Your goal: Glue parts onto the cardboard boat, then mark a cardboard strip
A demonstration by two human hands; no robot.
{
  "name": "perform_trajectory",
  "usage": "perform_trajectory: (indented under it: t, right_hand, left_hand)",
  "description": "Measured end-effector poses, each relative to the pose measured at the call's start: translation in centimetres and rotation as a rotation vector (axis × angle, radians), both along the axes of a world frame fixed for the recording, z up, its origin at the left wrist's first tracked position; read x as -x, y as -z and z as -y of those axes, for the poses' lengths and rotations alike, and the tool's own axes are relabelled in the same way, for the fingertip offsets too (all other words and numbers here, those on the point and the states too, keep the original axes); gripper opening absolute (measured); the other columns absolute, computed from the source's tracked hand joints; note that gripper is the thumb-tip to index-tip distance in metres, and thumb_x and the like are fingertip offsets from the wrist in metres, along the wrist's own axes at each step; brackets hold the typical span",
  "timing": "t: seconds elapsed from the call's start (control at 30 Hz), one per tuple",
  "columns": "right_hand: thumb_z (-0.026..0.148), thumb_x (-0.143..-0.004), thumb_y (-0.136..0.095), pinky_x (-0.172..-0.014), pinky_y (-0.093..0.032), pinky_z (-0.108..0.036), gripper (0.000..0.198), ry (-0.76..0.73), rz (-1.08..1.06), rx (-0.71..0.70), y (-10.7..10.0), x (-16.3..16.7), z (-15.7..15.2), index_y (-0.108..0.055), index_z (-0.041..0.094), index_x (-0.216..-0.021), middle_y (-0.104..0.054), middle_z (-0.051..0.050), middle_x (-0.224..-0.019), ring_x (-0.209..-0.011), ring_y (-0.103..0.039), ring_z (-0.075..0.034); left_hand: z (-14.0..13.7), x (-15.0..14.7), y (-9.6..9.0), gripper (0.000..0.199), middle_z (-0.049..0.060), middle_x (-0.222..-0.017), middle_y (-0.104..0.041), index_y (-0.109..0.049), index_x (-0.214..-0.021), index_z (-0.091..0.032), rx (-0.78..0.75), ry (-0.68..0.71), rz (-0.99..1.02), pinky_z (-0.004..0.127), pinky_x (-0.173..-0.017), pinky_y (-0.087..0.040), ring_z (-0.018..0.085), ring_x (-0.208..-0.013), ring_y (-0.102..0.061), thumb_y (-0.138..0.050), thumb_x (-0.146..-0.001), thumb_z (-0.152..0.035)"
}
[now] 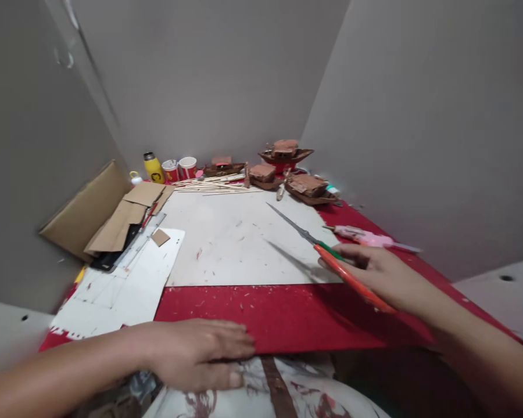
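- Scissors with orange-and-green handles and grey metal blades point(337, 266) are held in the right hand point(381, 270), raised above the right part of the white rectangular sheet point(244, 261).
- Left hand point(204, 351) is laid palm down at the near edge of the red cloth point(270, 313), fingers extended; no held object is seen.
- Progress: brown model boats point(307, 187) are judged largely built; thin pale wooden sticks point(213, 184) are left loose. Nothing is being cut; the remaining amount cannot be told.
- Orientation: blade tips are pointed far-left; the long axis is run diagonally from near right.
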State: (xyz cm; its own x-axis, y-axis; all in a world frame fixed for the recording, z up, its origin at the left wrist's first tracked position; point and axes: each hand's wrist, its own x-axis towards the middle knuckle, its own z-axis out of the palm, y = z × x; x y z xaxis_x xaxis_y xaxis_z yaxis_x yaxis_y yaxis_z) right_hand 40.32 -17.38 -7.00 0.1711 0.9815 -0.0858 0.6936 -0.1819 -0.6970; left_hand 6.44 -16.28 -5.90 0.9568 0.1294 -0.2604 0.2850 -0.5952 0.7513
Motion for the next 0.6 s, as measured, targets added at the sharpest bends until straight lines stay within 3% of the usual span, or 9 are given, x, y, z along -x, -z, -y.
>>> perform_trajectory:
  t: [0.07,0.13,0.23,0.33,0.4,0.47,0.53,0.6]
  right_hand:
    - [0.055,-0.081,-0.051,-0.059,-0.04,-0.029,0.042,-0.092,0.287,0.012,0.0,0.4,-2.0,-0.069,0.017,-0.087,-0.068,-0.008,-0.075,-0.069,-0.06,-0.023]
    - [0.052,-0.086,-0.044,-0.061,-0.039,-0.031,0.043,-0.14,0.533,0.025,0.2,0.9,-4.0,-0.067,0.017,-0.089,-0.07,-0.013,-0.082,-0.077,-0.064,-0.027]
    - [0.057,-0.09,-0.036,-0.058,-0.036,-0.033,0.051,-0.194,0.74,0.098,0.8,1.5,-6.9,-0.066,0.015,-0.092,-0.071,-0.02,-0.089,-0.08,-0.067,-0.033]
    - [0.054,-0.09,-0.037,-0.06,-0.037,-0.033,0.048,-0.227,0.772,0.109,1.4,1.6,-8.9,-0.066,0.017,-0.096,-0.072,-0.021,-0.097,-0.086,-0.068,-0.034]
    - [0.052,-0.09,-0.039,-0.06,-0.039,-0.033,0.044,-0.227,0.764,0.091,1.9,1.3,-9.7,-0.066,0.018,-0.094,-0.072,-0.02,-0.097,-0.087,-0.069,-0.034]
    - [0.053,-0.091,-0.038,-0.06,-0.041,-0.034,0.044,-0.221,0.74,0.06,2.7,0.7,-10.1,-0.066,0.019,-0.089,-0.072,-0.018,-0.092,-0.083,-0.069,-0.033]
    - [0.055,-0.09,-0.037,-0.059,-0.043,-0.035,0.044,-0.213,0.716,-0.012,3.5,0.0,-10.2,-0.064,0.021,-0.085,-0.072,-0.016,-0.087,-0.079,-0.069,-0.033]
    - [0.055,-0.088,-0.04,-0.058,-0.044,-0.035,0.04,-0.17,0.703,-0.174,4.2,-0.4,-10.3,-0.063,0.022,-0.083,-0.072,-0.012,-0.086,-0.078,-0.069,-0.031]
  left_hand:
    - [1.3,2.3,-2.5,0.042,0.009,-0.123,-0.067,-0.059,-0.131,-0.022,0.077,-0.111,-0.098,0.03,-0.088,-0.049,0.023,-0.109,-0.063,-0.044,-0.096,-0.041]
    - [1.8,3.4,-4.3,0.03,0.005,-0.095,-0.074,-0.069,-0.109,-0.023,0.027,-0.235,-0.179,0.024,-0.066,-0.048,0.018,-0.078,-0.066,-0.047,-0.095,-0.038]
    - [0.7,4.1,-5.5,0.03,0.0,-0.065,-0.062,-0.064,-0.077,-0.02,-0.2,-0.479,-0.189,0.023,-0.052,-0.037,0.012,-0.055,-0.049,-0.047,-0.094,-0.037]
    - [-2.6,5.7,-5.4,0.038,-0.003,-0.056,-0.051,-0.053,-0.066,-0.019,-0.423,-0.796,-0.115,0.023,-0.049,-0.033,0.011,-0.051,-0.042,-0.044,-0.093,-0.043]
    - [-5.1,7.7,-5.3,0.034,-0.002,-0.058,-0.053,-0.054,-0.066,-0.02,-0.641,-1.03,-0.098,0.023,-0.051,-0.036,0.013,-0.053,-0.047,-0.046,-0.09,-0.044]
    - [-7.2,10.1,-5.3,0.018,0.001,-0.072,-0.064,-0.061,-0.082,-0.021,-0.876,-1.258,-0.129,0.026,-0.06,-0.044,0.017,-0.065,-0.058,-0.049,-0.085,-0.035]
    - [-8.7,12.3,-5.5,0.029,0.01,-0.103,-0.068,-0.06,-0.108,-0.018,-1.035,-1.408,-0.136,0.035,-0.079,-0.047,0.026,-0.092,-0.062,-0.046,-0.084,-0.027]
    - [-9.8,13.9,-5.7,0.043,0.019,-0.129,-0.056,-0.052,-0.126,-0.013,-1.24,-1.499,-0.2,0.043,-0.095,-0.04,0.033,-0.119,-0.05,-0.045,-0.085,-0.023]
